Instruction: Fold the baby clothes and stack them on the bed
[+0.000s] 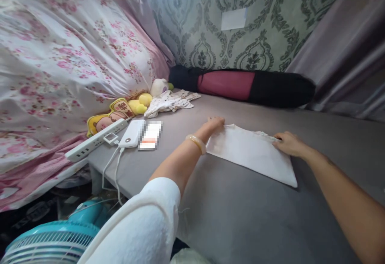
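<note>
The white cloth (251, 152) lay flat on the grey surface (234, 216), its far edge pinched by the right hand's (287, 143) fingers and its far left corner met by the left hand (215, 125), whose grip was unclear, probably to keep it straight, short of the long bag (225, 84).

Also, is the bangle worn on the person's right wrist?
No, the bangle circles the left wrist, while the right wrist is bare.
</note>
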Motion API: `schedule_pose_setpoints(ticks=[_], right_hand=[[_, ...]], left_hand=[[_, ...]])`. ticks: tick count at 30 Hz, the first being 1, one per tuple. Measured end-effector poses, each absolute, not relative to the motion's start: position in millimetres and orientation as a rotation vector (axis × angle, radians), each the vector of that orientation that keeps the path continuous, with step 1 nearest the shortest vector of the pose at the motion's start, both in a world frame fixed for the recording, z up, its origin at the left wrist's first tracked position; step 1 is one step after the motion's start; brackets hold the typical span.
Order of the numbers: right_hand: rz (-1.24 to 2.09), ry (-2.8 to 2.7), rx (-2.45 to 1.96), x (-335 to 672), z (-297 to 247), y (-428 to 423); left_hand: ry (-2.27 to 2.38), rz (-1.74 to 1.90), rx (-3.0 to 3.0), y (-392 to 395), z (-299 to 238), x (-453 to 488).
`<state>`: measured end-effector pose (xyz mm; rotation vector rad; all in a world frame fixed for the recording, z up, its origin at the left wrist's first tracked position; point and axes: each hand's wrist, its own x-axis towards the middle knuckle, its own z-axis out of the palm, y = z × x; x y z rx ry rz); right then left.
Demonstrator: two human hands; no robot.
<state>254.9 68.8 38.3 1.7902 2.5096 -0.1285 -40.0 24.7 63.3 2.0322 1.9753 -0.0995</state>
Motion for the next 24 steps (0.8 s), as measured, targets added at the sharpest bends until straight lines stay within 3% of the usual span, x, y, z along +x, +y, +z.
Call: schedule_pose_setpoints(ticks=[6,13,15,18,21,24], right_hand=[[-0.465,2.579,1.815,264,59,61],[-0.870,2.766,1.972,291,103,58],[-0.779,2.845,2.052,293,120,50],[-0.356,2.934,2.202,286,141,31],[-0.035,2.830,2.299,277,143,16],[0.032,2.912,2.135,276,130,6]], left_hand=[[1.902,0.045,2.111,7,88,-50],[1.898,0.460,2.223,3,122,-57],[1.913,0.645,2.284,4,128,-56],[1.956,0.872,2.371,3,133,-53],[1.994,0.935,2.425,-1,128,-51],[1.972,0.896,2.456,-9,115,-53]])
